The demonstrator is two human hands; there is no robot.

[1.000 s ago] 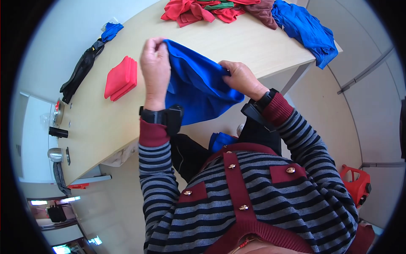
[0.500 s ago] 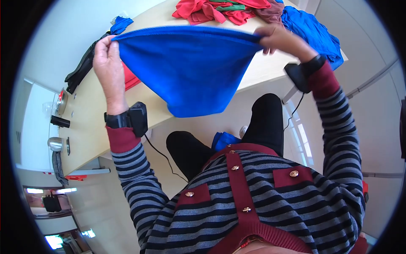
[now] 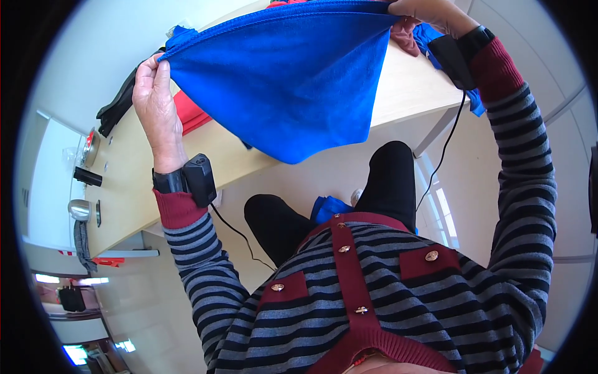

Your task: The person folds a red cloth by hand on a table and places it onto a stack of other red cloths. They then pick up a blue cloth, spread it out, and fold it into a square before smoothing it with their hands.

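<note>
At the far left, a silver pot (image 3: 79, 209) stands on the tabletop (image 3: 233, 165), well apart from the work. Next, the left hand (image 3: 156, 103) pinches one upper corner of a blue cloth (image 3: 280, 87) between thumb and fingers; so small a grip could slip if the cloth is pulled hard. Just beside that hand lie folded red cloths (image 3: 190, 113), partly covered in this view by the blue one; a low sweep might drag them crooked. The blue cloth hangs in the air between both hands, its top edge slanting up to the right and its lower edge drooping, so it could settle with creases. At the right, the right hand (image 3: 433, 14) grips the other upper corner, though its fingertips are hard to make out near the picture's edge. A black cable (image 3: 445, 143) dangles from that wrist and could snag on the tabletop's edge.
</note>
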